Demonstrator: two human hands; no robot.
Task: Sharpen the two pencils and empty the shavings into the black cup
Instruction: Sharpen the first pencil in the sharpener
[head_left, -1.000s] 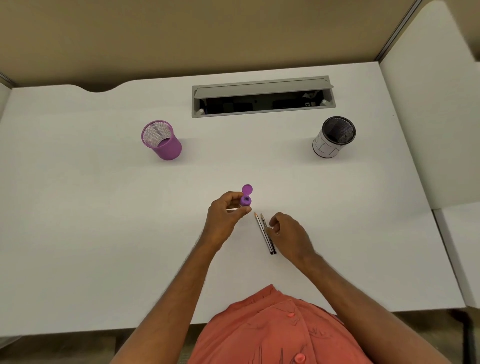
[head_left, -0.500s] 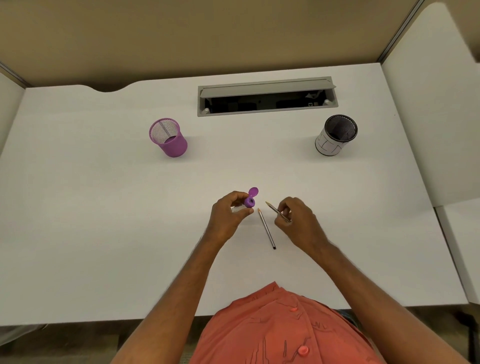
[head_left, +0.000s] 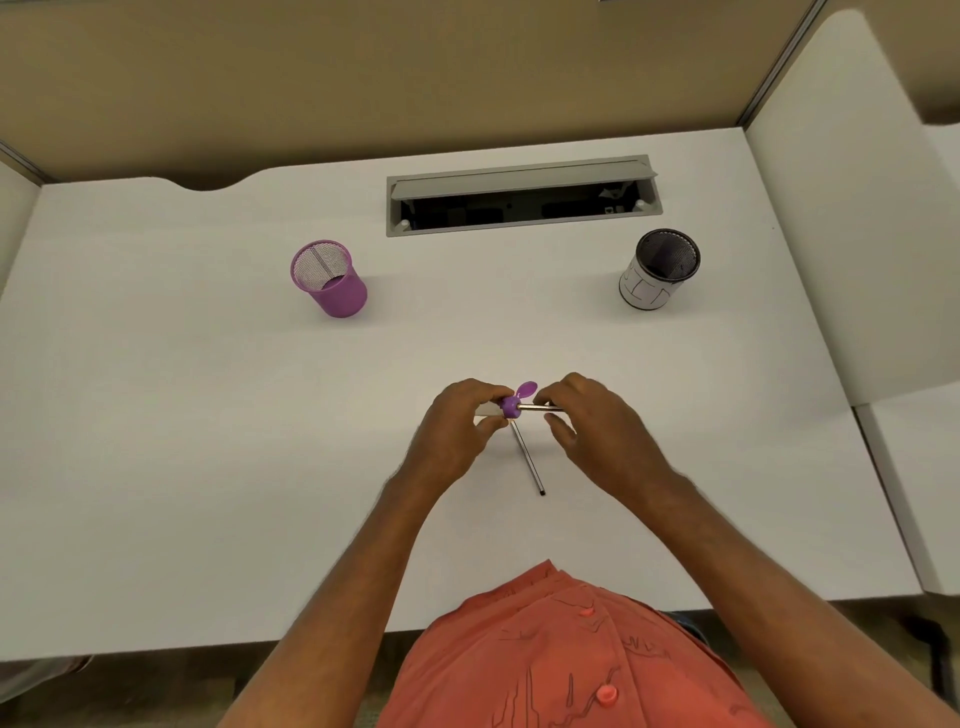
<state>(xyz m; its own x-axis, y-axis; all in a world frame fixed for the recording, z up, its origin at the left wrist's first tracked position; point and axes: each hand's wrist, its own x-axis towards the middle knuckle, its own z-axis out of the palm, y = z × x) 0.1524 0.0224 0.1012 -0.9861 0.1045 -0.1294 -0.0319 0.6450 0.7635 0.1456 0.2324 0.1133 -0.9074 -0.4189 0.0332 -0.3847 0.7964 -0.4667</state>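
My left hand (head_left: 457, 431) grips a small purple sharpener (head_left: 511, 406) with its round lid flipped open. One pencil (head_left: 540, 409) lies level in my right hand (head_left: 597, 431), its tip pushed into the sharpener. The second pencil (head_left: 530, 460) rests on the white desk (head_left: 208, 441) just below and between my hands. A black mesh cup (head_left: 658, 270) with a white paper wrap stands upright at the far right of the desk, well away from both hands.
A purple mesh cup (head_left: 330, 279) stands at the far left. A grey cable hatch (head_left: 522, 196) lies open at the back of the desk. A white side panel (head_left: 841, 249) borders the desk on the right.
My right hand lifted one pencil off the desk, turned it level and brought its tip into the sharpener held by my left hand. The other pencil stayed on the desk.
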